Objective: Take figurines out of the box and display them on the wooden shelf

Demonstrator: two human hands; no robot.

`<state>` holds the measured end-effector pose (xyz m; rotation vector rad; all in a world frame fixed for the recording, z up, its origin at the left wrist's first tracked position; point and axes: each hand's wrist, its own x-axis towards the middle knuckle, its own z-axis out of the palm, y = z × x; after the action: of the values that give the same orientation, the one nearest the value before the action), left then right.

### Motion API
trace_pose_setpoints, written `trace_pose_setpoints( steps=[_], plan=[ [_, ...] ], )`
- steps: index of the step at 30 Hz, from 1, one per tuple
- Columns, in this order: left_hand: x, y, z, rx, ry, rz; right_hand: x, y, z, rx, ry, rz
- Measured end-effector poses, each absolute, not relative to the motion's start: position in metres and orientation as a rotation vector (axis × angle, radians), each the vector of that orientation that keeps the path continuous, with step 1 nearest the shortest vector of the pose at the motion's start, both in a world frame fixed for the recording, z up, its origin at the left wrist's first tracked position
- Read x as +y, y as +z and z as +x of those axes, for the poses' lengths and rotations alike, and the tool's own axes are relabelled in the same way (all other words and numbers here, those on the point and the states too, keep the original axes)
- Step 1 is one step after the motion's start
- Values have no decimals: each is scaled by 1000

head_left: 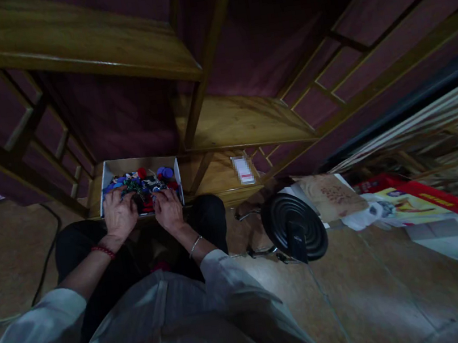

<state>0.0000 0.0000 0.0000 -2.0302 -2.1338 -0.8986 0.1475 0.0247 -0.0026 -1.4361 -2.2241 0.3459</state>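
A shallow white cardboard box (124, 164) sits on the low wooden shelf in front of me, filled with a jumble of small coloured items (144, 184) in blue, red, green and black. My left hand (120, 215) reaches over its near left side, fingers apart and bent down onto the pieces. Over the near right side lies my right hand (169, 210), its fingers spread on the pieces. Fingertips of both hands are partly lost among the items. Single pieces are too small and dark to name. A purple-blue round piece (164, 172) shows at the far right corner.
Wooden shelving (242, 120) rises ahead, with a beam above the box. A white phone-like object (243, 170) lies on the shelf to the right. Beside my right knee stands a round black ridged object (294, 227). Farther right are a paper bag (331, 196) and a red-yellow package (423, 202).
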Motion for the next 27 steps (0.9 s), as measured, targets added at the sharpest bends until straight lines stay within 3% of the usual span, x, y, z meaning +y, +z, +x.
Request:
trace_pose_setpoints(
  steps=[8,27],
  plan=[
    [-1,-12,-4,-2155,-1150,-2035,31,-18,146,-2206,389,-1509],
    [15,-23,-11,-2462,-1376,-1881,36,-38,148,-2213,373,-1355]
  ],
)
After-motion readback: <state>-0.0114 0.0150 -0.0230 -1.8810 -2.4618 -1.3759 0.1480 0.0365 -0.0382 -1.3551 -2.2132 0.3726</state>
